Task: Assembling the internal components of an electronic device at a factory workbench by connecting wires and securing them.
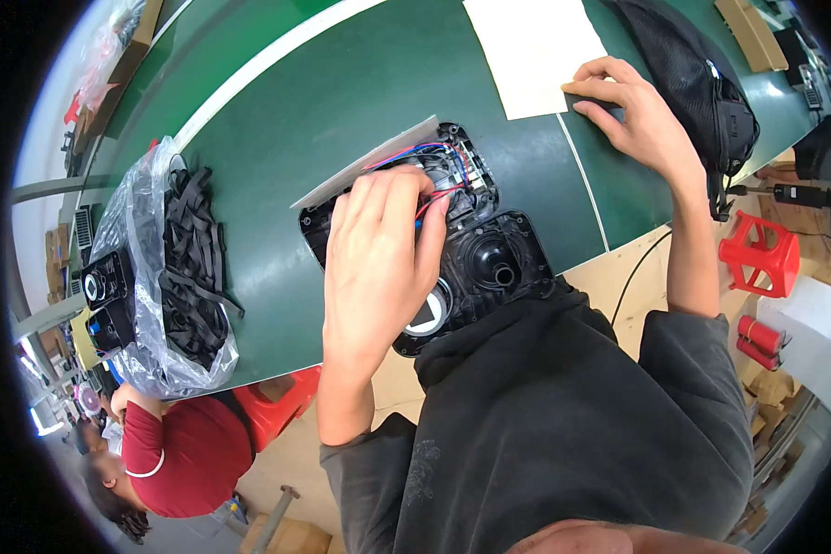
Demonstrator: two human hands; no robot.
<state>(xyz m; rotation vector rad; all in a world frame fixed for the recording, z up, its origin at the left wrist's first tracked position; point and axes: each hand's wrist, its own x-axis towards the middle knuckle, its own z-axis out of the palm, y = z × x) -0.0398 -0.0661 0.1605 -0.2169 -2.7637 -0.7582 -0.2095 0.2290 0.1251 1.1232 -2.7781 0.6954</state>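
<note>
An opened black plastic speaker housing (526, 242) lies in two hinged-out halves at the table edge, against my dark shirt. One half holds a round black cone-like part with a short tube; its other round, silver-rimmed part (427, 316) is partly behind my left wrist. My left hand (379, 245) is closed over the far half, with thumb and index finger on thin red and black wires (445, 192). Further right, my right hand (632, 115) is bent into a pinch at the corner of a white paper sheet (540, 60). Something dark shows between its thumb and fingers, too shaded to name.
A flat grey strip (365, 162) leans along the housing's far side. To the left, a clear plastic bag (143, 342) holds black straps (194, 258). A black backpack (702, 83) lies at the far right. Red stools (760, 254) and another person (189, 452) are beside the table.
</note>
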